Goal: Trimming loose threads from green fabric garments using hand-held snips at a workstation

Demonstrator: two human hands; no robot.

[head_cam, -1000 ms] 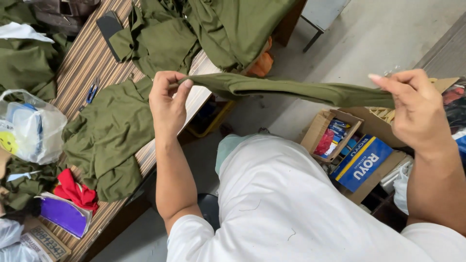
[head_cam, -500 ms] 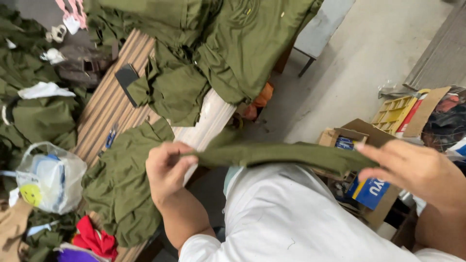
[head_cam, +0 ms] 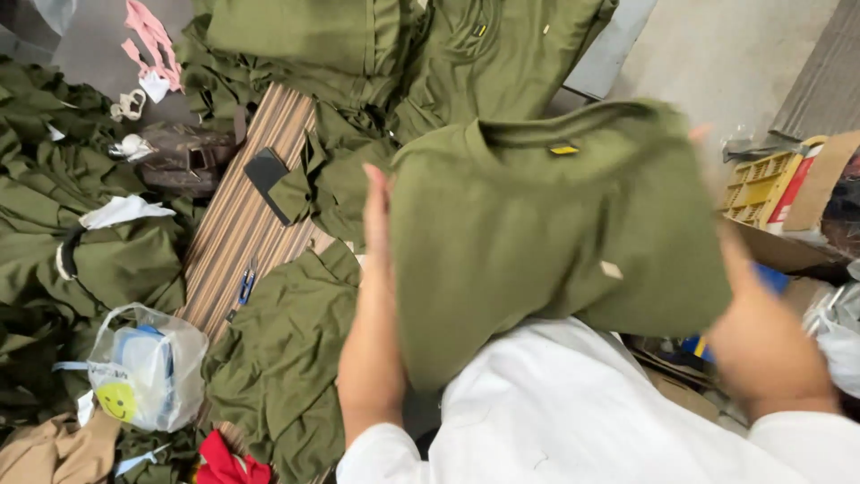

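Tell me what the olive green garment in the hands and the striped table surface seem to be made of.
The olive green garment held by the left hand and right hand looks like soft matte knit fabric, probably cotton: it drapes and creases. The striped brown table surface looks like smooth wood-grain laminate, though real wood is possible.

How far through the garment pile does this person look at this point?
Done: hard to judge; olive garments lie stacked at the table's far end. In hand: one olive shirt, spread between the left hand and right hand. Left: loose olive garments heaped on the left, and another draped at the table edge.
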